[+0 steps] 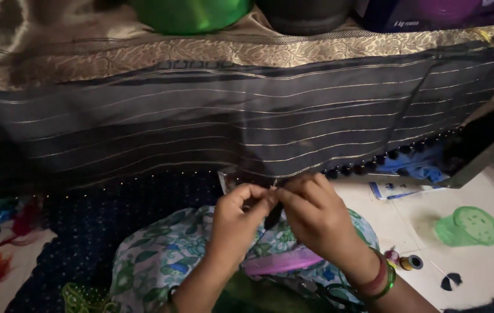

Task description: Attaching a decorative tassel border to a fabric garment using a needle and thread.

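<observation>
Pinching the dark cloth's beaded edge

Both hands meet at the lower hem of the striped dark cloth (247, 124): left hand (236, 223) and right hand (315, 217) pinch a small tassel (274, 213) between fingertips, above a floral-clad lap.

Green perforated cup (468, 226) on the floor – thread spools (408, 262) (small) beside it.

Dark glossy striped cloth (247, 116)

Dark grey cloth (212, 124) with thin gold stripes fills the middle, gold patterned border (142, 55) up top, green cup (468, 227) lower right, floral green-white fabric (165, 255) at bottom.
</observation>
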